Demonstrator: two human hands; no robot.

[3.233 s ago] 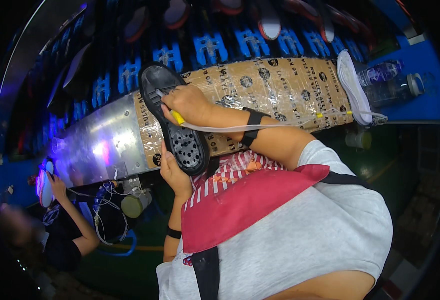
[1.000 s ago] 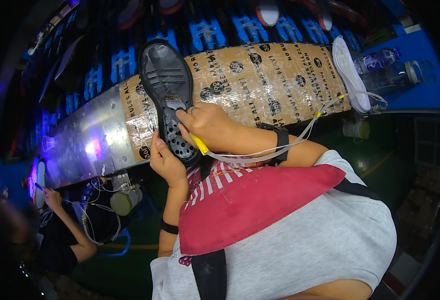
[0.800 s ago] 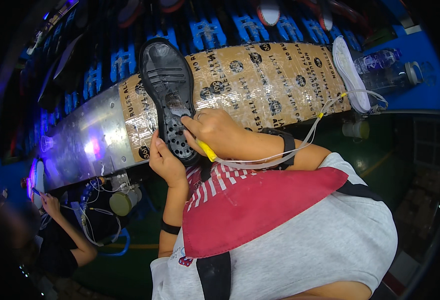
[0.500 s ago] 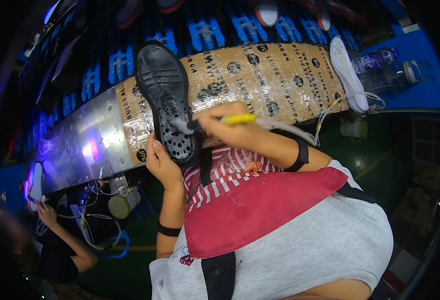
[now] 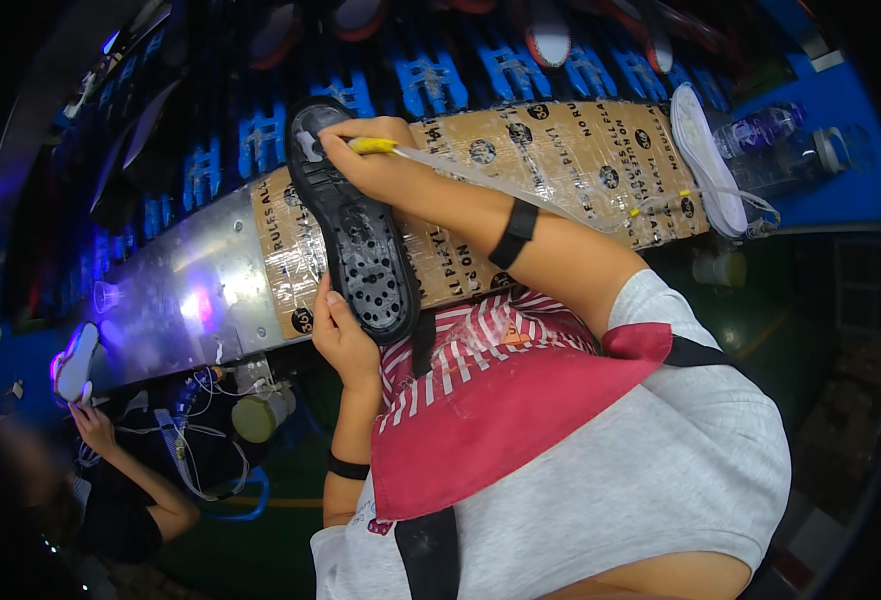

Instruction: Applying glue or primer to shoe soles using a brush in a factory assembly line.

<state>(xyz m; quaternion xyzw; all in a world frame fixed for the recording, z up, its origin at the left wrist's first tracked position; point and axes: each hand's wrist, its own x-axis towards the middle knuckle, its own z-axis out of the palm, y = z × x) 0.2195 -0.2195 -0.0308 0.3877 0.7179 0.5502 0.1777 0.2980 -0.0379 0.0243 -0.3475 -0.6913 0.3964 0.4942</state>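
Over cardboard [image 5: 561,150] | sole [image 5: 359,232], long axis slanting, holed end nearest | left fingers [image 5: 338,312] hold sole | right fingers [image 5: 338,150], brush [image 5: 373,146]

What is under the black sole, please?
Brown cardboard shows on both sides of the black sole; the sole covers what lies beneath, including any fingers of the left hand.

Black capitals run in repeated rows across the shiny brown cardboard [image 5: 571,150] before me, with round black badges [image 5: 483,151] among them. On my right, a purple label [image 5: 758,133] wraps a bottle [image 5: 793,112]. Tiny lettering on my grey shirt [image 5: 611,460] is too small to read.
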